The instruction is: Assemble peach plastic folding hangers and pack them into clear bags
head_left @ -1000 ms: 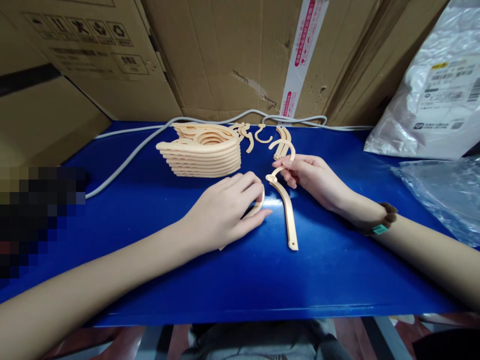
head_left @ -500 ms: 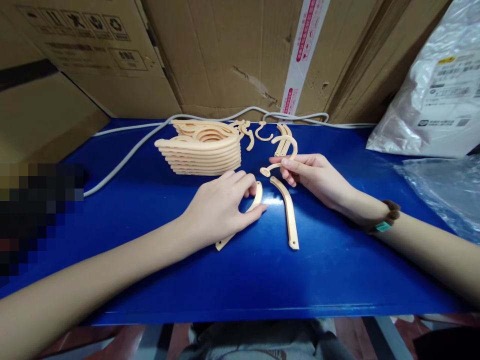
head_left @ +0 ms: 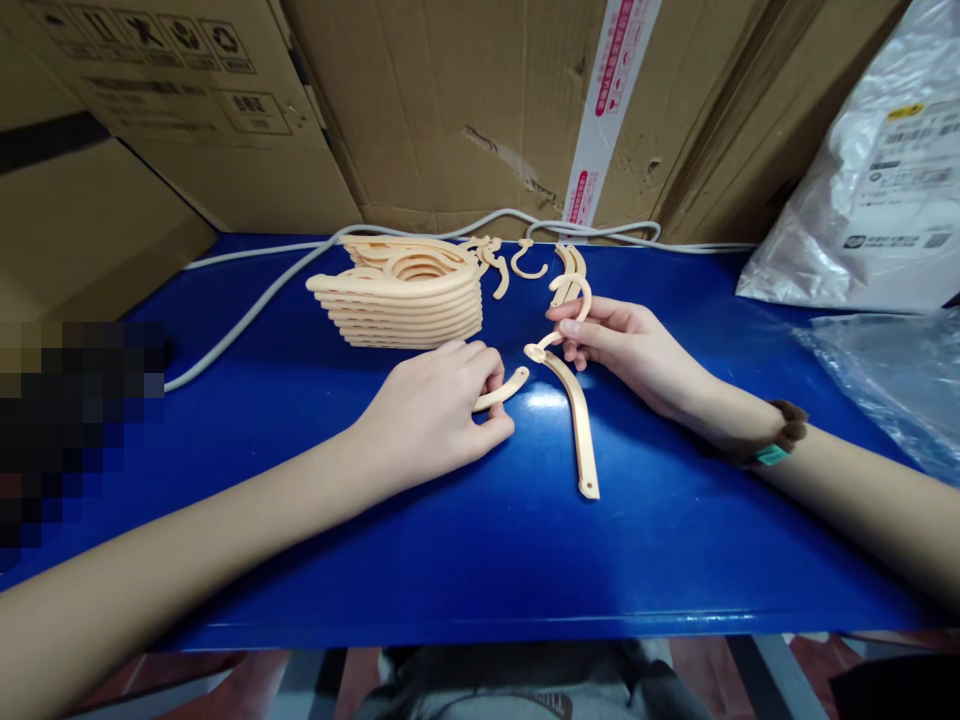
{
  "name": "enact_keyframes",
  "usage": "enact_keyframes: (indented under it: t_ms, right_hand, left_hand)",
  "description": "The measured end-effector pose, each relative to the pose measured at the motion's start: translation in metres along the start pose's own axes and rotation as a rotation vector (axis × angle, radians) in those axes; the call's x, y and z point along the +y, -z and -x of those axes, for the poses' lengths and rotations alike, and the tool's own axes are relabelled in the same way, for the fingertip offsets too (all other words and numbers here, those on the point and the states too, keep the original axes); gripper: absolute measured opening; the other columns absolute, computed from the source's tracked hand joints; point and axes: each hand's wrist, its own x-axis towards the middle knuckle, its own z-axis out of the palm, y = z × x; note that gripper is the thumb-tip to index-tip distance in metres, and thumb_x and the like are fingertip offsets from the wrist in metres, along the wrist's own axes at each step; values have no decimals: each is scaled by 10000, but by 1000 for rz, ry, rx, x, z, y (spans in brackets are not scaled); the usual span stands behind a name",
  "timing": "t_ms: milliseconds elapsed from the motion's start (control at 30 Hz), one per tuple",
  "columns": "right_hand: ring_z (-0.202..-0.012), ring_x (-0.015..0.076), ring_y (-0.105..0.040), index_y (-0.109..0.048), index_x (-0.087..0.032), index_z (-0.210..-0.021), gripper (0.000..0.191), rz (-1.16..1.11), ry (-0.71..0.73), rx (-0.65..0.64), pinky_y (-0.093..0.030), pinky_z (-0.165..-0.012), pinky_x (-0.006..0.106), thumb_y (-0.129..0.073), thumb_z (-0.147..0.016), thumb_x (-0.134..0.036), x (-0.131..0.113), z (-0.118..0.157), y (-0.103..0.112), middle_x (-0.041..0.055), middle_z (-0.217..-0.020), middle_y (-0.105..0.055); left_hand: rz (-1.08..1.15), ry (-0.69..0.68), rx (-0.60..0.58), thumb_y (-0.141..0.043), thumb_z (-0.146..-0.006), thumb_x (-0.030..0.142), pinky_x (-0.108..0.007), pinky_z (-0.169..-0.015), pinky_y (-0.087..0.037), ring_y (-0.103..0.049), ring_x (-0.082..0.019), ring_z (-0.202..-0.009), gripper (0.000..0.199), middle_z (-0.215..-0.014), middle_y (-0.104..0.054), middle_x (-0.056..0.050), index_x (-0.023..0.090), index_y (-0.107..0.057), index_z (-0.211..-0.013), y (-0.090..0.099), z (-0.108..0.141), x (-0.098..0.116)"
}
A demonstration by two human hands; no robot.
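Note:
My left hand (head_left: pixel 442 410) is closed on a curved cream plastic arm (head_left: pixel 512 386), whose holed end sticks out to the right of my fingers; the rest is hidden under the hand. Between thumb and fingers, my right hand (head_left: pixel 611 335) pinches a cream hook (head_left: pixel 583 296). The hook's round end lies at the upper tip of a second curved arm (head_left: pixel 577 420), which rests on the blue table; whether they touch I cannot tell. Behind my left hand is a stack of cream hanger pieces (head_left: pixel 405 300).
Small loose hooks (head_left: pixel 530 262) and more curved arms (head_left: pixel 568 268) lie toward the back of the blue table (head_left: pixel 450 570). A grey cable (head_left: pixel 262 325) runs along cardboard boxes (head_left: pixel 450 110). Plastic packaging (head_left: pixel 862 190) stands at the right.
My left hand has closed on the left curved arm and turned it, so it points more to the right. The hook in my right hand has tilted slightly, its round end nearer the other arm.

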Motion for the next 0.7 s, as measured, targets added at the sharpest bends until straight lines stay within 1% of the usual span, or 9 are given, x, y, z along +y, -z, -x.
enact_keyframes:
  t_ms: [167,267,367,433,567,700]
  right_hand:
    - [-634,69,-579,-712,-160,-1060,326,-25,1,21,-483,-612,210,-839,-805,-318,-2,0,-1,-12,-820,-686]
    - [-634,66,-572,-676,-159,-1117,398,-28,-4,34,-482,-608,204,-847,-799,-327,-2,1,-1,-18,-826,-669]
    - [-632,65,-566,-659,-165,-1139,424,-23,-9,37,-478,-603,203,-847,-802,-340,-1,1,0,-18,-838,-662]
    - [-633,65,-564,-658,-167,-1133,418,-28,-7,32,-478,-605,203,-847,-803,-341,-1,1,0,-18,-841,-658]
    - [-641,63,-564,-656,-164,-1144,417,-32,-7,29,-472,-607,195,-841,-812,-333,0,0,1,-16,-851,-654]
    - [-634,59,-563,-646,-161,-1158,422,-41,-8,30,-476,-610,188,-837,-815,-316,0,0,1,-21,-847,-654]
  left_hand:
    - [-104,-99,66,-529,-835,241,-309,-636,-371,-591,-204,-767,63,-823,-596,-18,203,-481,-822,-3,-1,0]
    - [-202,-104,81,-494,-874,218,-300,-582,-349,-615,-203,-727,30,-812,-607,-24,191,-503,-884,-4,0,2]
    - [-268,-60,52,-445,-929,233,-287,-511,-285,-624,-194,-634,102,-776,-619,-20,177,-522,-967,-4,0,5]
    - [-301,-33,23,-425,-971,278,-272,-490,-261,-634,-192,-597,146,-736,-620,-16,174,-526,-983,-3,0,7]
    - [-391,6,-41,-380,-1024,370,-262,-460,-205,-680,-219,-599,260,-707,-638,-33,169,-544,-1015,-3,-2,10]
    - [-432,52,-114,-366,-1035,373,-264,-449,-173,-717,-248,-632,288,-720,-667,-53,159,-558,-1061,-3,-5,13]
